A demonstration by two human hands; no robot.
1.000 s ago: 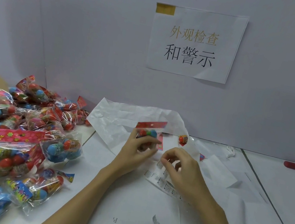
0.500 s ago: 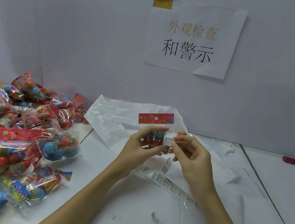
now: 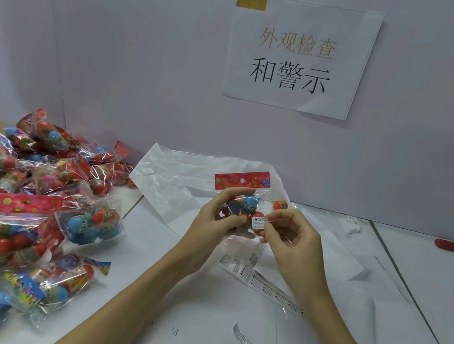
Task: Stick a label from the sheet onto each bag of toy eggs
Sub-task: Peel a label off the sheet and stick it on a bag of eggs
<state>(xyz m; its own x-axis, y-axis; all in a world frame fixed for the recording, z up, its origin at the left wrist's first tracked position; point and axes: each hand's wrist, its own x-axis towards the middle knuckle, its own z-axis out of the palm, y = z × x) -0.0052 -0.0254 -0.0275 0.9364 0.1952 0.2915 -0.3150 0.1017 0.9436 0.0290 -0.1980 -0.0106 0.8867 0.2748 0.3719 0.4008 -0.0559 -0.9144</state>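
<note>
While the left hand [image 3: 216,218] holds a bag [image 3: 241,204] up, the right hand [image 3: 288,236] pinches a label [image 3: 258,223] onto it; next, press it flat.

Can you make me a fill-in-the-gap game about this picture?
1. The left hand holds up a bag of toy ____.
2. The right hand pinches a small white ____ against the bag.
3. The pile of bags lies on the person's ____ side.

Missing words: eggs; label; left
</note>
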